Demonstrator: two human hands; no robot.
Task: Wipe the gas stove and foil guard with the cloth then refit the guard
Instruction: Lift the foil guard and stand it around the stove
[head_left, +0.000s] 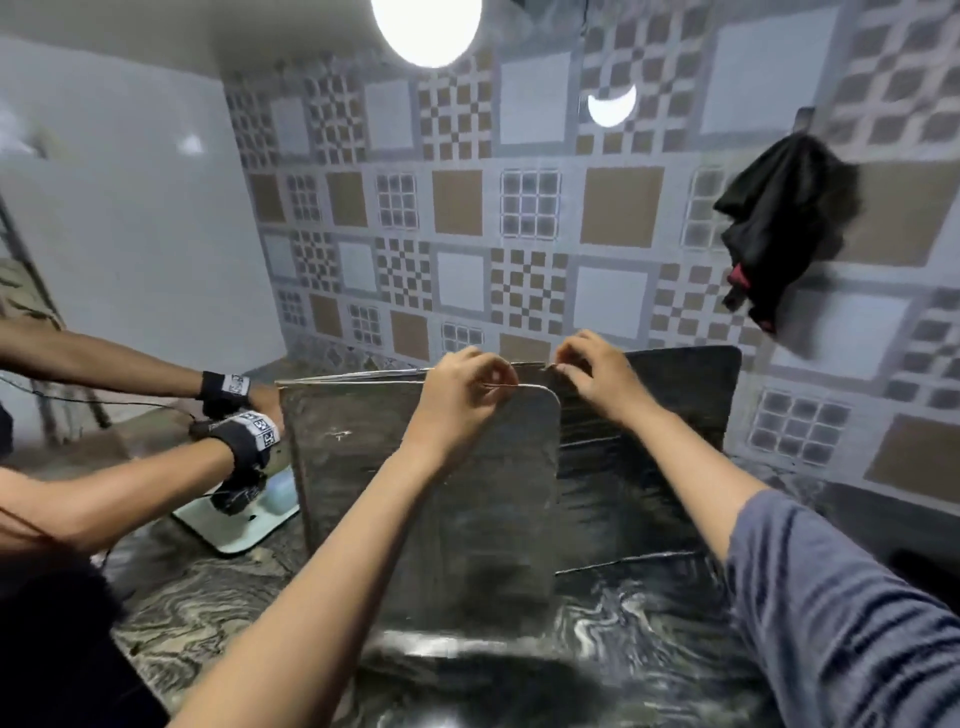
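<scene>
The silver foil guard (431, 509) stands upright on the marbled counter, folded into panels, with a darker panel (644, 452) behind on the right. My left hand (462, 395) pinches the top edge of the near panel. My right hand (592, 374) grips the top edge where the rear panel joins. A pale green gas stove (244, 535) shows partly to the left of the guard. No wiping cloth is in either of my hands.
A second person's two arms with black gloves (249, 441) reach in from the left over the stove. A black cloth (784, 228) hangs on a wall hook at right. The patterned tile wall (467, 208) stands close behind the guard. The marbled counter (208, 613) stretches along the front.
</scene>
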